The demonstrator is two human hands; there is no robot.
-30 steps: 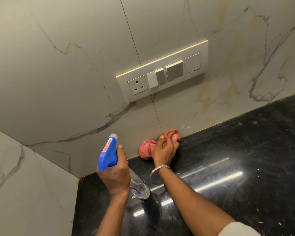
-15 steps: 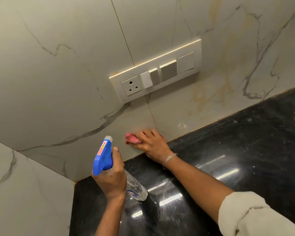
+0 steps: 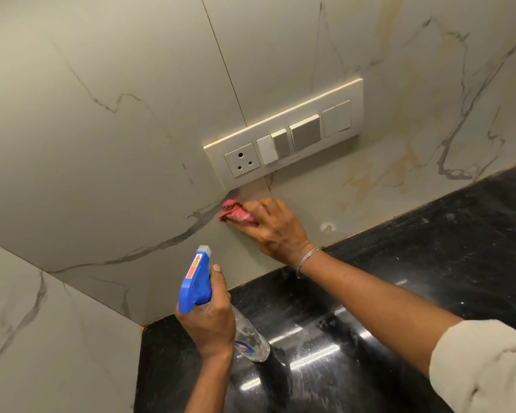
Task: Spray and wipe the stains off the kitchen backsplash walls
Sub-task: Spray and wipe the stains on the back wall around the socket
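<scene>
Right hand (image 3: 276,228), fingers curled over the bunched pink cloth (image 3: 236,214), presses it to the backsplash (image 3: 131,144) just below the switch plate (image 3: 283,135) for scrubbing, while the left hand (image 3: 209,320) grips the spray bottle (image 3: 195,281) farther below (nozzle toward wall, probably ready to spray).

The right hand (image 3: 276,231) climbs the wall (image 3: 125,150) with the cloth (image 3: 236,215). A second ago it holds the cloth low, at the seam where the wall meets the table (image 3: 435,263). Half a second ago it is sliding left just above that edge. Now it sits higher, just under the switch plate (image 3: 283,174), with the cloth poking out left of the fingertips by the tile joint. The arm reaches further, and more of its pale sleeve (image 3: 483,365) shows.
</scene>
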